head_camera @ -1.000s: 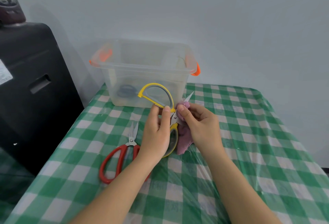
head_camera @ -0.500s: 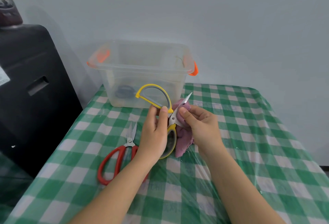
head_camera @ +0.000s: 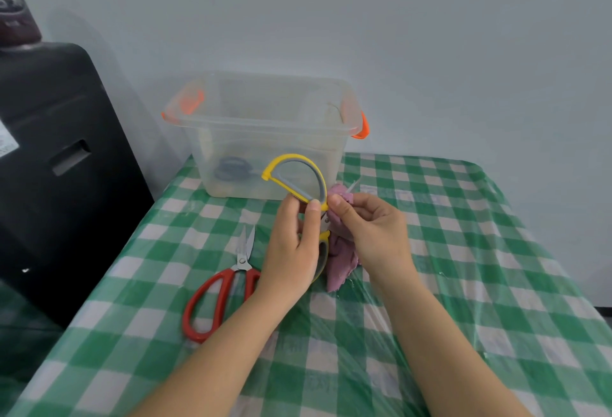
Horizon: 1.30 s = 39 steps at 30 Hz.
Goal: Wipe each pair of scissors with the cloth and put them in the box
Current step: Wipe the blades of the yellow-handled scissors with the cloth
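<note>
My left hand (head_camera: 294,244) grips the yellow and grey scissors (head_camera: 298,175) by the handles, in front of the box. My right hand (head_camera: 371,234) pinches the pink cloth (head_camera: 341,261) around the blades, and only the blade tip pokes out above the cloth. Red-handled scissors (head_camera: 218,297) lie on the table left of my left hand, blades pointing away from me. The clear plastic box (head_camera: 265,125) with orange latches stands at the back, and dark grey scissors (head_camera: 231,168) lie inside it.
The table (head_camera: 463,284) has a green and white checked cover under clear film. A black appliance (head_camera: 49,168) stands close along the left edge. A pale wall rises right behind the box.
My right hand has slid the cloth up along the blades, so less of the blade shows. Both hands have shifted slightly up and right.
</note>
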{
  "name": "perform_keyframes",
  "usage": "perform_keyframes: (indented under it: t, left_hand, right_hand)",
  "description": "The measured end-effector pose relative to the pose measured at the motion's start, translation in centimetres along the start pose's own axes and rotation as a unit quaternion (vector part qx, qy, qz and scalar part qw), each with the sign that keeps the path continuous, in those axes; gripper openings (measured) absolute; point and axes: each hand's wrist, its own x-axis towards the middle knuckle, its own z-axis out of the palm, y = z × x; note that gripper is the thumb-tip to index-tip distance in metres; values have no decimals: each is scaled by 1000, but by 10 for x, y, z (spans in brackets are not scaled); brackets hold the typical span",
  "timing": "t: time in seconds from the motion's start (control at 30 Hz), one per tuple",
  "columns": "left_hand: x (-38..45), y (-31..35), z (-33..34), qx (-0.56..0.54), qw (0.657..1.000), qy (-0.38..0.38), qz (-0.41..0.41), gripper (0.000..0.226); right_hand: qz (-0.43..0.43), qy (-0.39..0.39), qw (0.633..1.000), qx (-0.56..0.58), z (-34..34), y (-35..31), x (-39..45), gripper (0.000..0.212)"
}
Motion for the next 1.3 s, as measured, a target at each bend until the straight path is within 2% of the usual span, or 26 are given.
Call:
perform_keyframes:
  t: [0.17, 0.4, 0.53, 0.7, 0.83, 1.13, 1.3]
  left_hand:
    - [0, 0, 0, -6, 1000, -3, 4, 15]
    - [1, 7, -3, -38, 999, 1, -32, 19]
    - [1, 2, -3, -43, 998, 15, -42, 13]
    - [2, 4, -1, -36, 999, 13, -25, 17]
    - [0, 6, -1, -26, 1000, 2, -17, 19]
    - [3, 3, -2, -50, 998, 5, -41, 14]
    - [3, 5, -2, -55, 997, 16, -47, 20]
  right_hand:
    - [19, -34, 999, 36, -2, -3, 0, 9]
    - [1, -76, 997, -5, -4, -2, 2, 25]
    - [5, -93, 996, 3, -7, -2, 2, 28]
    - [6, -60, 997, 39, -3, -5, 1, 9]
    - [-6, -29, 999, 34, 0, -1, 1, 6]
    - [-20, -51, 998, -30, -4, 2, 3, 28]
    - [-2, -82, 996, -21, -7, -1, 5, 29]
